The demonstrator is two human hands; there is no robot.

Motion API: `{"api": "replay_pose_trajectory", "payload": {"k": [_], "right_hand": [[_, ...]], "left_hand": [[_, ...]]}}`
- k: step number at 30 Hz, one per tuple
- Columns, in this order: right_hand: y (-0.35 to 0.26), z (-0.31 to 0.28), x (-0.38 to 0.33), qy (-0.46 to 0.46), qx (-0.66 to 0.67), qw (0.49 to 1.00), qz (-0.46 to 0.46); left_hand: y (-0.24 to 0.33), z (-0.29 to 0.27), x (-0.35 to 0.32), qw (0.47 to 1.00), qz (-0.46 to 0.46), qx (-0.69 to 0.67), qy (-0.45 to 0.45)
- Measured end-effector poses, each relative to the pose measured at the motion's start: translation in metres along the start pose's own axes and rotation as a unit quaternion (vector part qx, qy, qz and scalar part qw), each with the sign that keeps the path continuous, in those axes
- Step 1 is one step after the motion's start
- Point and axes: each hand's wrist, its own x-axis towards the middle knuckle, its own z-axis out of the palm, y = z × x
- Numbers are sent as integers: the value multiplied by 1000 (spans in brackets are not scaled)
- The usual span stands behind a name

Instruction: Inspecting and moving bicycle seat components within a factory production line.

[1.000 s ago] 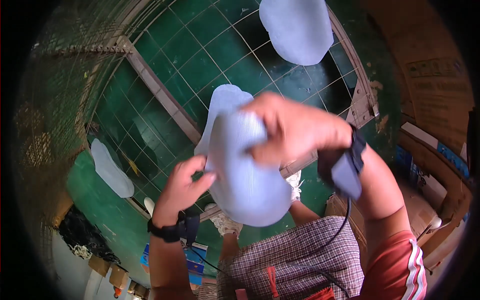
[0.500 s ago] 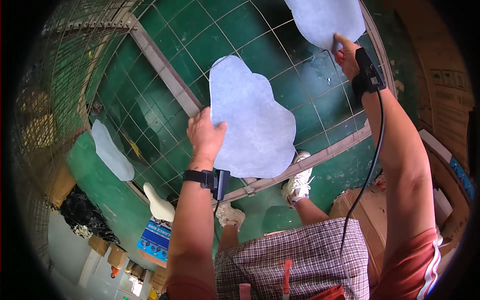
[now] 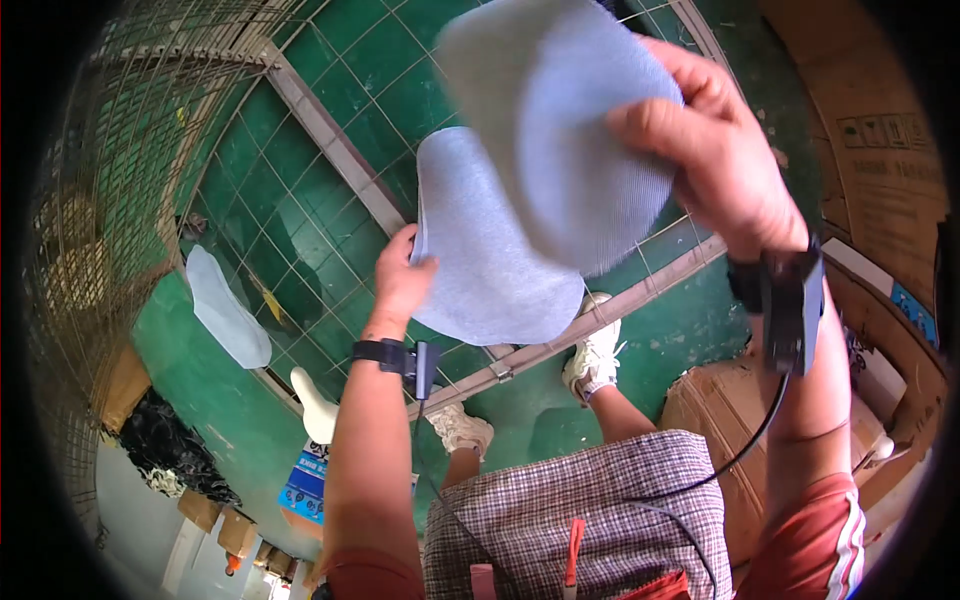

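My right hand [image 3: 715, 145] is raised close to the camera and grips a light blue-grey sheet piece [image 3: 600, 180] by its edge, thumb on the upper face. The sheet is bent over, with one half blurred and its ribbed surface showing. My left hand [image 3: 402, 278] pinches the left edge of a second light blue-grey sheet piece [image 3: 480, 270] above the wire grid. More than one layer shows along that edge. The raised sheet hides its upper right part. Another long curved blue-grey sheet piece [image 3: 226, 308] lies apart at the left.
A wire-mesh rack [image 3: 330, 140] with metal bars spreads over the green floor [image 3: 200, 385], its mesh side rising at the left. Cardboard boxes [image 3: 715, 425] stand at the right. A white saddle-shaped thing [image 3: 316, 408] and a blue box [image 3: 305, 483] are at lower left.
My right hand has come from the far right of the rack toward me, bringing its sheet up over the second one. My left hand has shifted slightly, still at the other sheet's edge.
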Motion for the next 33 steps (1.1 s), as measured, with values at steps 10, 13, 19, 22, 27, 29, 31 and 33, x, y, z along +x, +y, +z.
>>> {"api": "replay_pose_trajectory", "payload": {"k": [10,13,19,22,27,29,31,33], "right_hand": [[187,13,-95,119,20,948,294],[238,18,-121,156,-113,955,227],[228,12,-107,53,-358,913,190],[234,-10,-84,97,-225,933,262],[175,12,-8,21,-132,907,399],[187,6,2,-29,-111,930,350],[191,14,6,-90,-81,947,297],[184,34,9,-55,-8,993,102]], "left_hand": [[-16,-27,-26,889,-222,-384,-112],[-23,-31,-27,862,-237,-420,-154],[-25,-2,-37,988,-29,143,54],[-22,29,-40,980,-59,168,93],[-33,9,-42,970,-108,184,113],[-21,18,-44,973,-98,180,108],[-19,17,-46,972,-92,184,111],[-26,8,-50,980,-58,143,124]]}}
